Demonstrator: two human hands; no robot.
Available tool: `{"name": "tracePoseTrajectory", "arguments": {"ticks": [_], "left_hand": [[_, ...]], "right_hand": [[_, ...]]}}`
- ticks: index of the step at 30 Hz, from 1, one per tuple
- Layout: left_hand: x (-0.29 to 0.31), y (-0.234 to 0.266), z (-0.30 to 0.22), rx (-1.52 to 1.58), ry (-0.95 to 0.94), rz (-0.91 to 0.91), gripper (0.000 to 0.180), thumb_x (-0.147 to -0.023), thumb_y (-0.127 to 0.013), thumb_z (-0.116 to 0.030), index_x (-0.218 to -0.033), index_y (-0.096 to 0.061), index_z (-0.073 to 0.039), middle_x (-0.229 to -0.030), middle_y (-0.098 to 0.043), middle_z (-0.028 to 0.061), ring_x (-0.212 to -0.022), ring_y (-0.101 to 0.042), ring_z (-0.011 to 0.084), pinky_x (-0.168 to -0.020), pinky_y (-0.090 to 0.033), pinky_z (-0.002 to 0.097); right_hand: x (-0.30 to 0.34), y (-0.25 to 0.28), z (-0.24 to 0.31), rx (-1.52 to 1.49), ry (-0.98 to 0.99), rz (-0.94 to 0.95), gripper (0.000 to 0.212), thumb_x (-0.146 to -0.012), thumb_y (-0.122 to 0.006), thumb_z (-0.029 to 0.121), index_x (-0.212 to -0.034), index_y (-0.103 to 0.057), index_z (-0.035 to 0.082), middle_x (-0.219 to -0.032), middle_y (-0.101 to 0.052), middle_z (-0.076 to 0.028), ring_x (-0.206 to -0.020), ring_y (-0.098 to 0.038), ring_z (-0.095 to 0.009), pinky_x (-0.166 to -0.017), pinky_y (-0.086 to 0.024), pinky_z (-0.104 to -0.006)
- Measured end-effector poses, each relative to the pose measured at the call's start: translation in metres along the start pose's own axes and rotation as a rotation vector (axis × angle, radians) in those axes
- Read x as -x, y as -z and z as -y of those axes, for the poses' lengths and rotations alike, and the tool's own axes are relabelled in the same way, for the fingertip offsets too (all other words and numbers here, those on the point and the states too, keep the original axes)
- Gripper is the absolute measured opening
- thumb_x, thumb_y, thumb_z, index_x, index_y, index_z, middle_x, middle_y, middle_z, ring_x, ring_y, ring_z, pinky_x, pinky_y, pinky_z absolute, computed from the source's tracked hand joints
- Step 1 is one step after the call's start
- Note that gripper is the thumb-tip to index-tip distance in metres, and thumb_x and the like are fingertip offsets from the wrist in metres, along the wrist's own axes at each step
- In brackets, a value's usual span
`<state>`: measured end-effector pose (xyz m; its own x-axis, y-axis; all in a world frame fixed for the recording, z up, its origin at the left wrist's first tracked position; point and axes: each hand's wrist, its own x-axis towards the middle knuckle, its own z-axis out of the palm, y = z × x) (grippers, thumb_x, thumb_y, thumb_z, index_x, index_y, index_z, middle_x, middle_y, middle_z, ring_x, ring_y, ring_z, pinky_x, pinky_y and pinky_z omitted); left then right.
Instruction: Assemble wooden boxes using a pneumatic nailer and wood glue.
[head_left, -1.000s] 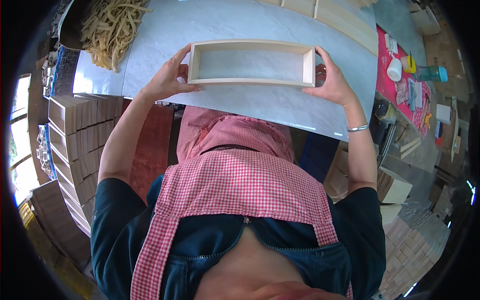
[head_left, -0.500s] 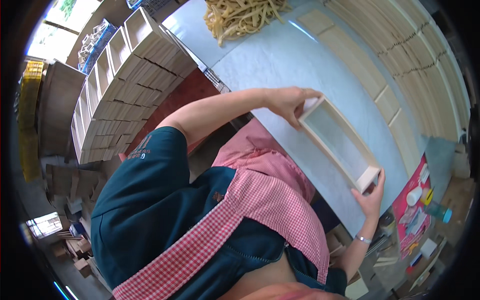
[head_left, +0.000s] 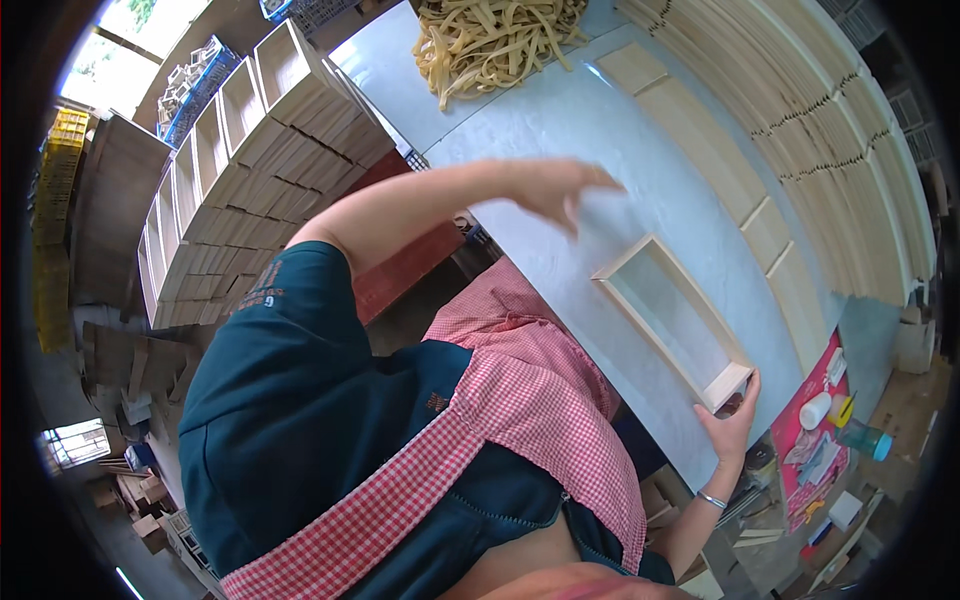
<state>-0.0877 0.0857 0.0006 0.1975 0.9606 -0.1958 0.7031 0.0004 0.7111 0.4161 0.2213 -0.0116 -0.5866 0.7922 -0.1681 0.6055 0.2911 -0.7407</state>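
Observation:
A long, shallow rectangular wooden frame [head_left: 640, 322] lies on the pale table, the tabletop's colour showing through its middle. My right hand [head_left: 730, 425] grips its near right end, thumb on one side and fingers on the other. My left hand [head_left: 560, 192] hovers over the table beyond the frame's far left end. That hand is empty, its fingers apart and partly blurred by motion. Thin flat wooden boards [head_left: 705, 145] lie in a row along the table to the right of the frame.
Tall rows of stacked wooden boards [head_left: 800, 110] line the table's right side. A heap of pale strips [head_left: 495, 45] lies at the far end. Stacked wooden boxes [head_left: 250, 150] stand to the left. A bottle with a blue cap [head_left: 868, 440] stands at the lower right.
My left hand has let go of the frame's far end and moved away, up and to the left. My right hand keeps its grip on the near end.

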Motion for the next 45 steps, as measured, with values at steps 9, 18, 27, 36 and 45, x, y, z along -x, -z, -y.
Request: {"name": "tracePoseTrajectory", "arguments": {"ticks": [9, 18, 27, 36, 45], "left_hand": [[0.047, 0.085, 0.101, -0.742, 0.735, -0.481, 0.023, -0.092, -0.062, -0.015, -0.115, -0.064, -0.008, -0.115, -0.064, 0.0098, -0.099, -0.065, 0.0274, -0.091, -0.054, 0.0409], [0.050, 0.049, 0.036, 0.390, 0.093, -0.888, 0.011, -0.096, -0.064, -0.012, -0.103, -0.066, -0.004, -0.092, -0.070, 0.0106, -0.077, -0.067, 0.0188, -0.074, -0.056, 0.0276], [0.006, 0.003, -0.168, 0.734, -0.414, -0.071, 0.012, -0.099, -0.065, -0.012, -0.106, -0.061, -0.004, -0.082, -0.066, 0.0072, -0.061, -0.059, 0.0114, -0.055, -0.048, 0.0215], [0.014, -0.007, -0.169, 0.495, -0.292, 0.235, 0.010, -0.094, -0.072, -0.012, -0.095, -0.065, -0.005, -0.065, -0.056, -0.0020, -0.052, -0.046, 0.0052, -0.049, -0.030, 0.0169], [0.020, 0.004, -0.092, -0.349, -0.445, 0.003, 0.049, -0.077, -0.084, -0.054, -0.075, -0.060, -0.010, -0.072, -0.060, -0.0009, -0.069, -0.057, 0.0228, -0.098, -0.039, 0.0404]], "right_hand": [[0.004, -0.001, -0.006, -0.014, 0.000, -0.006, 0.113, -0.061, -0.083, -0.004, -0.158, -0.024, 0.004, -0.149, -0.046, -0.019, -0.096, -0.059, -0.027, -0.084, -0.053, -0.0342], [0.028, 0.007, -0.015, -0.140, 0.001, -0.117, 0.097, -0.074, -0.077, -0.002, -0.158, -0.029, 0.004, -0.148, -0.050, -0.019, -0.096, -0.060, -0.024, -0.089, -0.051, -0.0334], [0.018, -0.060, 0.167, -0.212, 0.532, -0.411, 0.068, -0.082, -0.077, 0.010, -0.144, -0.050, 0.001, -0.136, -0.061, -0.015, -0.119, -0.059, -0.028, -0.103, -0.045, -0.0374], [0.054, -0.081, 0.195, -0.641, 0.409, -0.060, 0.016, -0.084, -0.071, -0.001, -0.097, -0.063, 0.004, -0.087, -0.069, -0.005, -0.070, -0.061, -0.016, -0.071, -0.051, -0.0291], [0.035, -0.024, 0.133, 0.228, 0.555, -0.050, 0.030, -0.082, -0.081, 0.033, -0.079, -0.058, 0.014, -0.062, -0.046, 0.002, -0.069, -0.050, -0.019, -0.087, -0.040, -0.0357]]}}
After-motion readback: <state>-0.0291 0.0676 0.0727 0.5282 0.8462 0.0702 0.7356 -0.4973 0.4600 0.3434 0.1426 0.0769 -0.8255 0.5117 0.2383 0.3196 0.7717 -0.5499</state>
